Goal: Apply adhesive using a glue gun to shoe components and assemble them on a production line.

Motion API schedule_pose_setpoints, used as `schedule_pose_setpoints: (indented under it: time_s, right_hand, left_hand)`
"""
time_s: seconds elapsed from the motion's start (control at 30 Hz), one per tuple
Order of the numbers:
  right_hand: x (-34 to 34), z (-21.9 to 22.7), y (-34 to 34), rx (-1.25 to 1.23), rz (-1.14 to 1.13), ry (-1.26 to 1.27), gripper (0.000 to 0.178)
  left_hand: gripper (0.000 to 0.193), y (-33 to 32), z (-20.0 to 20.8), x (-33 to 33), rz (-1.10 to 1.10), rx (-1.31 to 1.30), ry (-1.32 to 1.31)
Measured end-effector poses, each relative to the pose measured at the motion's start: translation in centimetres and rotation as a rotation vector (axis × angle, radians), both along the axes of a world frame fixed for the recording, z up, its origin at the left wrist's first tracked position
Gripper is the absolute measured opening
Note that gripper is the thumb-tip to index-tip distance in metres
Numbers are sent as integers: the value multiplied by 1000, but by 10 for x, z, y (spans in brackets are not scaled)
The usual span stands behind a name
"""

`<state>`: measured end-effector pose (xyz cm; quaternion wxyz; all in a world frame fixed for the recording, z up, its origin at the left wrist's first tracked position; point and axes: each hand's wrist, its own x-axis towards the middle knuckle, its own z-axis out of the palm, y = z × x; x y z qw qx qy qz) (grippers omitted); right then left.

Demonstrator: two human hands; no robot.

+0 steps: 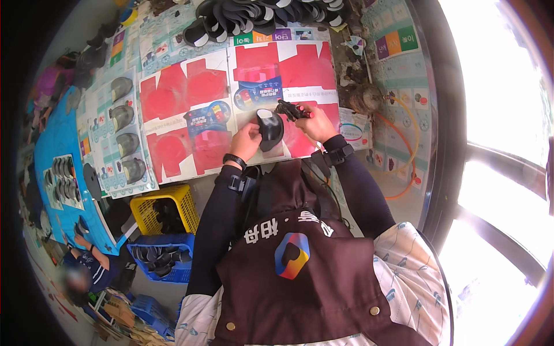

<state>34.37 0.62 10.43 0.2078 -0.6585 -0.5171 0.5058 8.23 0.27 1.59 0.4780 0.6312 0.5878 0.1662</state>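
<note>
My left hand (pixel 246 141) pinches the left edge of a black, curved, shoe-shaped piece (pixel 270 134) with a pale patch at its far end. The piece lies over red-and-white printed sheets (pixel 208 81) on the table. Closed around a small black hand tool with red ends (pixel 291 109), possibly a spray gun, is my right hand (pixel 319 124). The tool's front sits just beyond the black piece's upper right side. Its exact kind is too small to make out. Both of my wrists wear dark bands.
Many similar black pieces (pixel 248 20) are heaped along the far edge. Several grey-black ones (pixel 124 116) stand in a row at left. Beside the table are a yellow crate (pixel 164 202) and a blue crate (pixel 161 259). Hoses (pixel 412 150) hang at right. Another person (pixel 86 271) works at a blue table.
</note>
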Motion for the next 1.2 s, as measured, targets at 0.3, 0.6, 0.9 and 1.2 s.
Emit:
schedule_pose_setpoints:
  time_s: [0.3,0.6,0.9,1.2]
  right_hand:
    - [13,7,-28,-173,18,9,32]
    - [7,9,-24,-86,69,-4,36]
    - [-11,17,-7,-51,131,-4,39]
    - [-15,-5,-8,-85,-86,269,22]
  left_hand:
    - [28,0,2,2,18,-103,-24]
    - [29,-1,-23,-11,50,-30,-22]
    - [29,-10,-38,-48,160,-213,-127]
    - [30,-32,-21,-118,331,-407,-215]
